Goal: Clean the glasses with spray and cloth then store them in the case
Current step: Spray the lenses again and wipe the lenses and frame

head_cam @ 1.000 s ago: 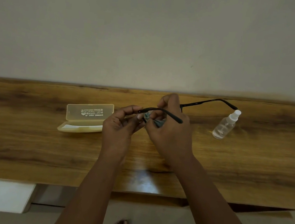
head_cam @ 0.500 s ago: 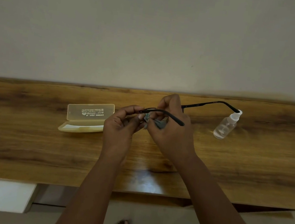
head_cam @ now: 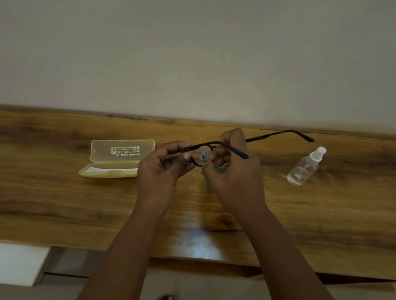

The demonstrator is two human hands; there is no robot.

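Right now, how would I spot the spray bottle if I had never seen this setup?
Look along the long wooden table against the wall, to the right of both hands. The spray bottle stands alone there: small, clear plastic with a white nozzle, unlike the flat yellow case lying open on the left.

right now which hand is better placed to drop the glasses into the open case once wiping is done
Left, probably. The left hand already pinches the glasses and sits right beside the open case; the right hand is farther off and busy with the cloth.
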